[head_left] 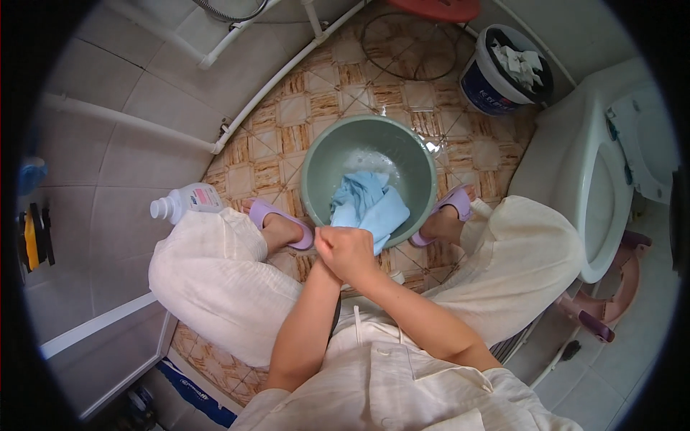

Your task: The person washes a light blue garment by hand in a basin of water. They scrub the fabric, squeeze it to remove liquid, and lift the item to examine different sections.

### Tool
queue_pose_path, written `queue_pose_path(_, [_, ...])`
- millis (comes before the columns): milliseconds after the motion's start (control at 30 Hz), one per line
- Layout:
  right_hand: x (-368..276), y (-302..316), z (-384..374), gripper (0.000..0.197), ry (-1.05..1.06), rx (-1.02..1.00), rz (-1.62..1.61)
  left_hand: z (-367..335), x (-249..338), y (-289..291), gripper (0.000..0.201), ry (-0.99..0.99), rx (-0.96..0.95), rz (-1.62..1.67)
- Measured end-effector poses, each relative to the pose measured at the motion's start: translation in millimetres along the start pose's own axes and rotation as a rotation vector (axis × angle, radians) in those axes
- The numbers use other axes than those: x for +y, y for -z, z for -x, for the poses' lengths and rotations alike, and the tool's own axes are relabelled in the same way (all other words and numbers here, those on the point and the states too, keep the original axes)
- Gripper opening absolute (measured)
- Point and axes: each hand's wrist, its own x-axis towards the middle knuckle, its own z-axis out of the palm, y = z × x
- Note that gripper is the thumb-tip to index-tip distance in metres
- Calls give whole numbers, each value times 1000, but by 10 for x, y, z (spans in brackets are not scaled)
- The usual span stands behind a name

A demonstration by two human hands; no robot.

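Observation:
A light blue cloth (370, 206) lies bunched and wet in a round green basin (314, 172), part of it reaching up over the near rim. My right hand (351, 253) is closed in a fist at that near end of the cloth. Pressed against it, my left hand (325, 248) is also curled, its wrist crossing beneath the right one. Both hands grip the cloth just above the rim, though the fingertips are hidden from view. A patch of white suds (370, 161) shows at the far side of the basin.
The basin stands on patterned tiles between my feet in lilac slippers (291, 223). A white bottle (188, 202) is beside my left knee. To the right are a toilet (600, 205) and a waste bucket (489, 85); a red stool (442, 8) stands at the back.

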Motion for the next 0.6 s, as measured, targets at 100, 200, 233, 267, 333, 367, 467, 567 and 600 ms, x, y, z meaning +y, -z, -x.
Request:
queue_pose_path(100, [577, 99, -207, 28, -249, 60, 83, -109, 49, -269, 30, 443, 925, -352])
queue_pose_path(200, [654, 116, -199, 22, -288, 100, 141, -108, -2, -223, 27, 480, 967, -417])
queue_pose_path(233, [599, 70, -97, 19, -138, 137, 71, -98, 25, -204, 26, 478, 1003, -451])
queue_pose_path(267, [268, -79, 5, 25, -24, 123, 40, 12, 48, 113, 25, 200, 427, -223])
queue_pose_path(333, [260, -122, -66, 22, -36, 91, 63, 132, 10, 510, 25, 6, -24, 184])
queue_pose_path(367, [496, 2, -89, 19, -112, 102, 148, -54, -68, 153, 25, 194, 483, -130])
queue_pose_path(467, [714, 191, -342, 18, -394, 81, 252, -193, 48, -410, 25, 465, 963, -425])
queue_pose_path(567, [222, -38, -23, 20, -11, 130, 103, -167, 98, -323, 25, 440, 950, -422])
queue_pose_path(600, [53, 30, -27, 24, 28, 39, 87, -167, 102, -325, 25, 430, 950, -427])
